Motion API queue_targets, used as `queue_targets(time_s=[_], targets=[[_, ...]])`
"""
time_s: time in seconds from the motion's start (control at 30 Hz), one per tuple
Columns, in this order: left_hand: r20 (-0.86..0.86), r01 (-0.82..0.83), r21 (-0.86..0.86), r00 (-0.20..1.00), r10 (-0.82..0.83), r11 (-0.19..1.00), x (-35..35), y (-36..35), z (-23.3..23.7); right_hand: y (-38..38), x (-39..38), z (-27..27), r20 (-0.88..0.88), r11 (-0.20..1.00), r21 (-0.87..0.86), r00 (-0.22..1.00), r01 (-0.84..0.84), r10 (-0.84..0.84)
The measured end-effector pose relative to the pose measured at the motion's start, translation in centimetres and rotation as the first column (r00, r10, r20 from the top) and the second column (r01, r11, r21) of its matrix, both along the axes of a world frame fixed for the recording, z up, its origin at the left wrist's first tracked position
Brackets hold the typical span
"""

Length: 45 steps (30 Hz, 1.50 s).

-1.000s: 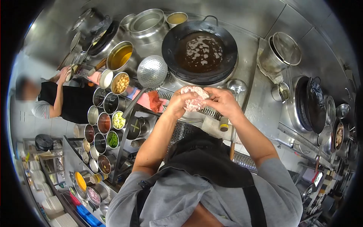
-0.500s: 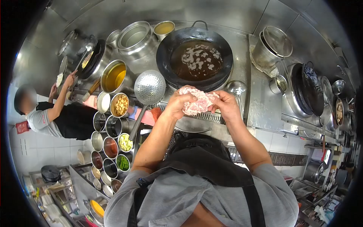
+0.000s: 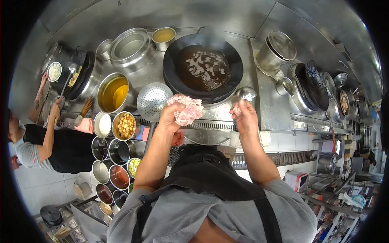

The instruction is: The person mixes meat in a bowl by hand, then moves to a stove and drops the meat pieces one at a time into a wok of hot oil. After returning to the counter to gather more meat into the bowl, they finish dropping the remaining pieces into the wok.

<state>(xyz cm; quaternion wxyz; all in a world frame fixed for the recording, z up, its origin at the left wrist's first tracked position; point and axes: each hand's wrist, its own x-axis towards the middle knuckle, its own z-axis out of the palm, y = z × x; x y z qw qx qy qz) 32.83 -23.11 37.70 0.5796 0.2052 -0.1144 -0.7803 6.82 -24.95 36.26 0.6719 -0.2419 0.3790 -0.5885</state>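
My left hand [image 3: 171,116] is closed around a lump of pale pink raw meat [image 3: 187,109], which bulges out past the fingers. Apart from it on the right, my right hand [image 3: 245,116] pinches a small piece of the same raw meat [image 3: 236,109] between thumb and fingers. Beyond both hands sits a large black wok [image 3: 172,60] of dark oil, with pale bits floating on the surface. A perforated skimmer [image 3: 154,99] lies just left of my left hand. Behind my right hand rests a steel ladle [image 3: 246,93].
A pot of yellow oil [image 3: 116,92], a bowl of browned cubes [image 3: 124,126] and several sauce containers stand at the left. Further left, a co-worker [image 3: 44,141] holds a white-filled bowl over another wok. A lidded pot [image 3: 275,52] and a second dark wok [image 3: 318,87] are on the right.
My hands have moved apart: a small piece is now separate in my right hand, while the main lump stays in my left. The co-worker has raised a bowl.
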Motion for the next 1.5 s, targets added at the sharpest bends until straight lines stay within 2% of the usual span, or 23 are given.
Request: queue_targets(time_s=[0.07,0.1,0.27,0.37,0.47,0.5,0.53,0.6,0.73,0.8,0.83,0.87,0.9,0.93,1.0,1.07,1.13,1.2,1.27,1.33,1.4,1.47,1.5], targets=[[0.040,0.010,0.006,0.999,-0.010,1.000,0.2,0.0,-0.9,-0.5,0.1,-1.1,-0.115,0.991,-0.102,0.990,-0.090,0.078],[0.048,-0.010,-0.004,0.999,0.010,1.000,0.1,0.1,-0.9,-0.2,0.7,-0.3,-0.081,0.998,0.006,0.995,-0.061,0.061],[0.082,-0.029,0.063,0.996,0.024,0.998,1.4,1.4,-3.0,-0.5,0.9,-1.6,-0.204,0.989,0.130,0.974,-0.075,0.100],[0.125,-0.094,0.119,0.989,0.079,0.988,2.2,2.6,-4.3,-1.1,0.0,-2.2,-0.222,0.999,0.002,0.974,-0.052,0.052],[0.112,-0.140,0.113,0.985,0.127,0.984,1.9,3.5,-4.2,-4.4,0.1,-2.4,-0.431,0.998,-0.058,0.902,-0.001,-0.025],[0.083,-0.089,0.114,0.993,0.080,0.989,1.8,3.8,-3.5,-6.6,0.0,-3.0,-0.808,0.987,-0.142,0.585,-0.081,-0.068],[0.085,-0.106,0.119,0.992,0.097,0.987,1.4,4.0,-3.4,-8.4,0.3,-3.9,-0.807,0.986,-0.137,0.588,-0.098,-0.054],[0.068,-0.157,0.107,0.986,0.150,0.982,0.6,3.9,-3.2,-10.8,2.2,-2.6,-0.989,0.941,-0.124,0.120,-0.316,-0.090],[0.099,-0.153,0.131,0.985,0.141,0.979,0.2,4.5,-3.5,-14.6,2.4,-6.7,-0.985,0.857,-0.166,0.047,-0.487,-0.164],[0.116,-0.168,0.134,0.981,0.153,0.977,0.2,4.7,-3.9,-15.1,2.0,-5.9,-1.000,0.847,0.010,0.003,-0.531,0.014],[0.131,-0.174,0.134,0.979,0.157,0.975,0.2,4.8,-4.2,-14.8,1.4,-5.6,-0.986,0.886,0.063,0.107,-0.460,0.126],[0.146,-0.179,0.137,0.977,0.158,0.974,0.1,4.9,-4.1,-14.5,0.9,-6.1,-0.986,0.885,0.067,0.105,-0.461,0.130],[0.144,-0.179,0.140,0.977,0.159,0.974,-0.1,5.0,-4.0,-14.4,0.2,-6.5,-0.962,0.889,-0.214,0.243,-0.404,-0.122],[0.149,-0.190,0.154,0.975,0.168,0.970,-0.3,5.1,-3.8,-14.1,-0.4,-7.0,-0.859,0.821,-0.479,0.358,-0.310,-0.366],[0.149,-0.201,0.168,0.973,0.177,0.965,-0.8,5.0,-3.1,-10.5,-1.3,-3.5,-0.845,0.897,-0.373,0.486,-0.238,-0.223],[0.135,-0.161,0.150,0.981,0.141,0.976,-1.1,4.5,-2.5,-6.0,-1.3,-1.7,-0.742,0.913,-0.174,0.659,-0.369,0.125],[0.150,-0.169,0.119,0.977,0.150,0.978,-2.0,3.3,-2.4,-2.9,-0.3,-0.7,-0.736,0.808,-0.137,0.605,-0.573,0.304],[0.147,-0.196,0.044,0.971,0.188,0.980,-3.6,1.9,-1.5,-1.3,1.9,-0.2,-0.579,0.764,-0.100,0.662,-0.637,0.476],[0.249,-0.222,-0.030,0.943,0.222,0.975,-5.1,1.1,0.7,-0.8,3.0,0.8,-0.555,0.773,-0.095,0.678,-0.628,0.483],[0.326,-0.222,-0.057,0.918,0.228,0.973,-5.7,0.3,0.5,-1.4,3.2,1.1,-0.544,0.783,-0.164,0.717,-0.600,0.436],[0.397,-0.228,-0.082,0.885,0.242,0.970,-6.1,-0.2,0.1,-1.5,2.7,2.6,-0.567,0.803,-0.143,0.713,-0.578,0.412],[0.425,-0.266,-0.071,0.864,0.270,0.961,-5.8,-0.6,0.0,-1.5,1.9,4.1,-0.741,0.777,-0.098,0.567,-0.621,0.360],[0.403,-0.275,-0.055,0.873,0.273,0.960,-5.8,-0.6,0.1,-1.5,1.8,3.9,-0.705,0.773,-0.086,0.587,-0.628,0.398]])
